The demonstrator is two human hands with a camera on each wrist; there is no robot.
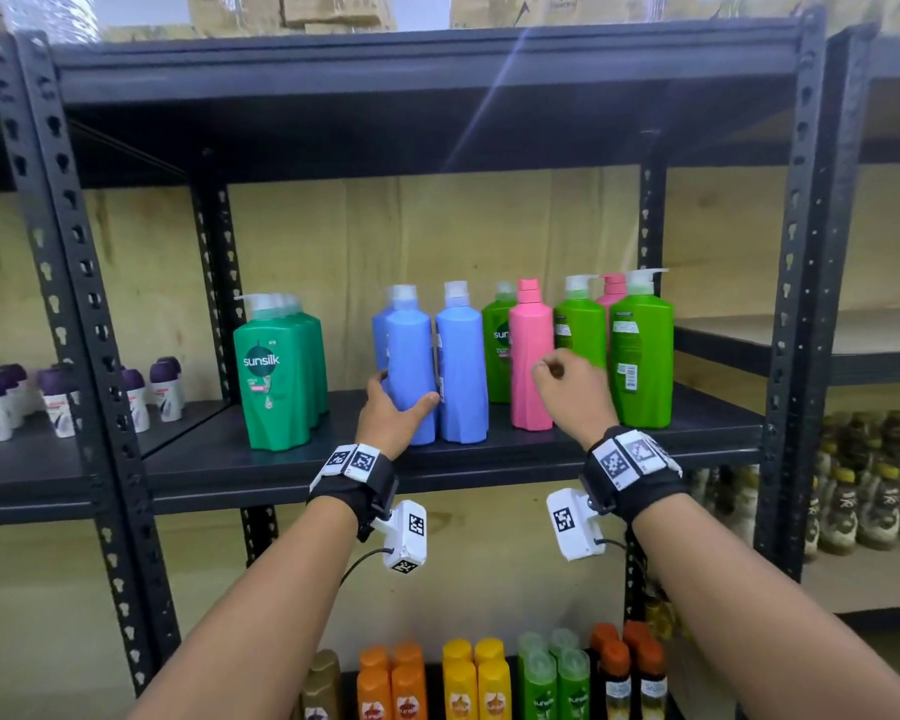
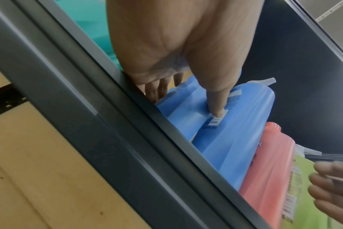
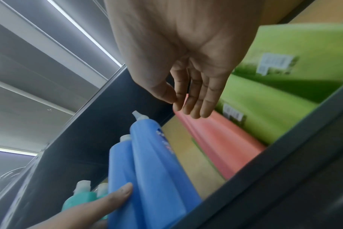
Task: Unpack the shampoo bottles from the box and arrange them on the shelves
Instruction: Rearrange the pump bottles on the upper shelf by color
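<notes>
- A person's left hand (image 1: 393, 414) wraps the lower body of a front blue bottle (image 1: 410, 376) standing upright on the middle shelf (image 1: 489, 459) of a dark metal rack, thumb on one side, fingers on the other.
- The right hand (image 1: 575, 389) hovers just beside a pink bottle (image 1: 531, 356), holding nothing; fingers lie loosely together, thumb tip near the index finger.
- Progress, as a judgement: well along. The shelf already carries a row of dark green pump bottles (image 1: 276, 376) at left, at least 3 blue bottles, 2 pink ones and light green pump bottles (image 1: 640, 356) at right. The groups look loose, so tidying the rows seems to be what remains.
- The box is in none of the 3 views, so how many bottles are left to unpack cannot be told.
- Only the head view shows the lower shelf of orange and yellow bottles (image 1: 437, 683) and the roll-on containers (image 1: 1, 402) on the neighbouring rack.
- The left wrist view shows the thumb (image 2: 217, 99) pressed where 2 blue bottles meet.
- The right wrist view shows the empty palm and a blue bottle's pump spout (image 3: 137, 115).
</notes>
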